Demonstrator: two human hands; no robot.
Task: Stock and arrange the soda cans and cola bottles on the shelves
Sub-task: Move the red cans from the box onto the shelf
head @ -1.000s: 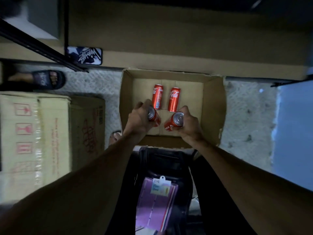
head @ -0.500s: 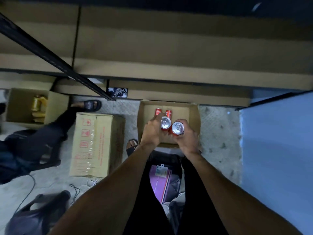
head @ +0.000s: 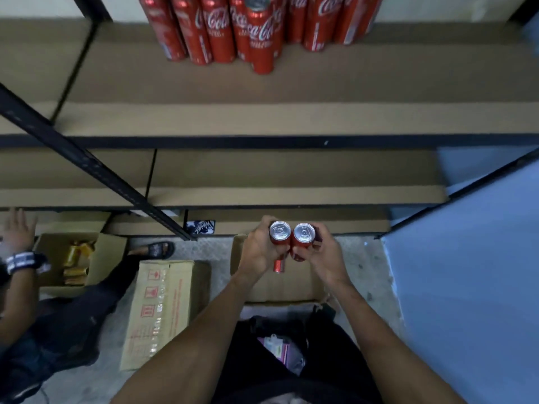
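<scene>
Head view: left grip (head: 258, 252) wrapped round a red can (head: 279, 232), right grip (head: 323, 255) round a second can (head: 303, 234), cans touching, upright, both above the carton (head: 280, 287). Step: transfer, I'd say. Next: lift forward to shelf (head: 291, 91), seat beside stocked row (head: 233, 27).

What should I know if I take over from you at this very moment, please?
Left hand grips one red cola can; right hand grips a second can, both upright, side by side above the open cardboard box.
Done: a cluster of Coca-Cola cans stands at the back of the upper shelf.
Left: shelve these two, then the loose can seen in the box.
</scene>
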